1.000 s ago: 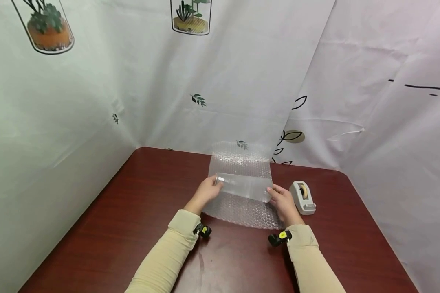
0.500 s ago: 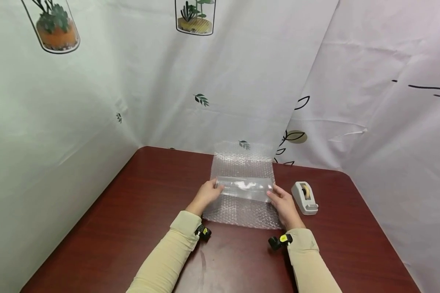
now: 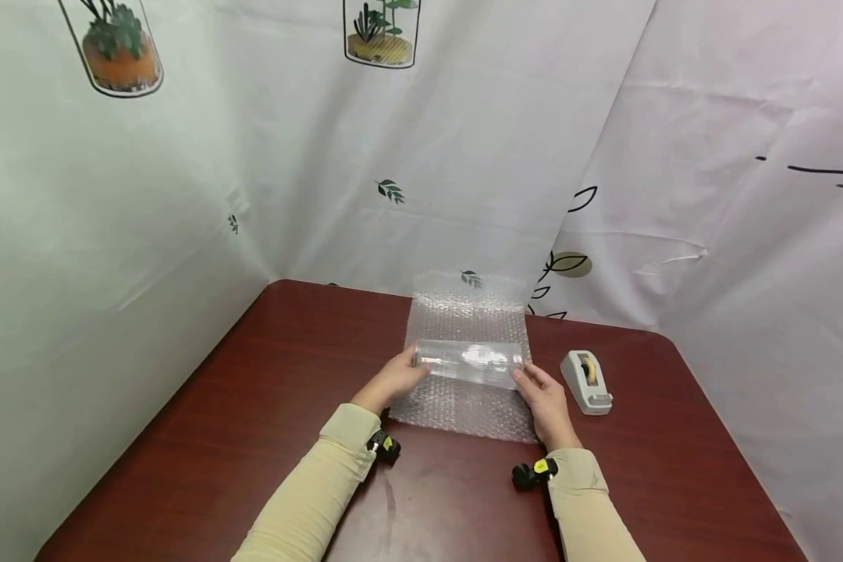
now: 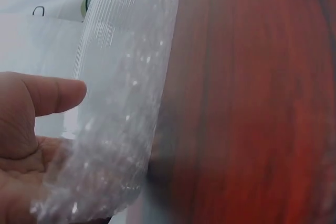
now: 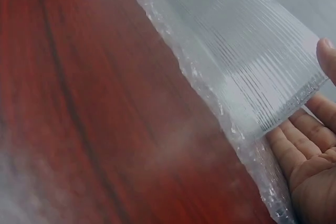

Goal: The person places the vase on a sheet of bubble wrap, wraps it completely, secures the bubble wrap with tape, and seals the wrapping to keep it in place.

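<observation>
A clear ribbed glass vase point(image 3: 469, 364) lies on its side, crosswise over a sheet of bubble wrap point(image 3: 464, 406). My left hand point(image 3: 397, 376) holds its left end, with the thumb on the near side. At the other end my right hand point(image 3: 544, 396) grips the vase, thumb in front and fingers behind. In the right wrist view the ribbed wall and thick end of the vase point(image 5: 262, 61) show beside the fingers point(image 5: 299, 137). Bubble wrap point(image 4: 121, 145) covers part of the left fingers in the left wrist view. Whether the vase touches the wrap is unclear.
A white tape dispenser point(image 3: 586, 382) with a roll of tape stands on the dark red table point(image 3: 309, 351), right of my right hand. The wrap's far end reaches the printed white curtain point(image 3: 478, 156) behind the table.
The vase has come down slightly toward the wrap, and the glare on it has shifted. Both hands keep their hold on its ends. The head view has moved a little.
</observation>
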{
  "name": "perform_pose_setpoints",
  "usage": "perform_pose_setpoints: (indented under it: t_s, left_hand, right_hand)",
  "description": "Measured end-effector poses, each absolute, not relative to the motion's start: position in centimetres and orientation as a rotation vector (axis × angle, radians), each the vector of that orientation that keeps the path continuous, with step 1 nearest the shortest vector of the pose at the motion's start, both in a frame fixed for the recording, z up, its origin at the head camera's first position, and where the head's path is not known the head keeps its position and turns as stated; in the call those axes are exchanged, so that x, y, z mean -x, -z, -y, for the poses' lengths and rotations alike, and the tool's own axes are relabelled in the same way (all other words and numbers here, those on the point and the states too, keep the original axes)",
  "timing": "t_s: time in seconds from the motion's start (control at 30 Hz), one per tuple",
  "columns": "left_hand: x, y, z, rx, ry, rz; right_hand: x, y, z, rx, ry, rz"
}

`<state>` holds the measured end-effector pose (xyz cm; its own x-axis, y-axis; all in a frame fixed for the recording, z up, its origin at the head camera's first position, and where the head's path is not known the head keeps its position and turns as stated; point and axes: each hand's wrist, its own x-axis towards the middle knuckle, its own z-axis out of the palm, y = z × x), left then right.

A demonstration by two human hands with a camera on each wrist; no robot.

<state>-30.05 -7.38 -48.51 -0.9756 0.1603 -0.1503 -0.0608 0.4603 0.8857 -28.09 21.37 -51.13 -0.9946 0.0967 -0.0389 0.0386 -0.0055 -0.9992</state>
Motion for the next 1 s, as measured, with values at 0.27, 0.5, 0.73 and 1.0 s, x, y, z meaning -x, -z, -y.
perform_pose_setpoints:
  t_s: [0.27,0.5,0.73,1.0]
  left_hand:
    - [29.92,49.15,7.67,-0.237,-1.577,-2.508]
    - [29.76,48.87,7.49,-0.278,-1.596,-2.513]
    - [29.56,48.52,7.26,-0.395,-1.620,-2.457]
    - [29.47,48.48,6.85,-0.418,-1.546,-2.536]
  right_hand:
    - [28.15,51.40,-21.56,0.167,-2.208,2.176]
    - [28.29,51.48,-21.82,0.204,-2.293,1.978]
    - [28.07,51.00,-21.73,0.155,-2.229,1.787]
    - [27.55,50.60,-22.08,0.149,-2.093,1.813]
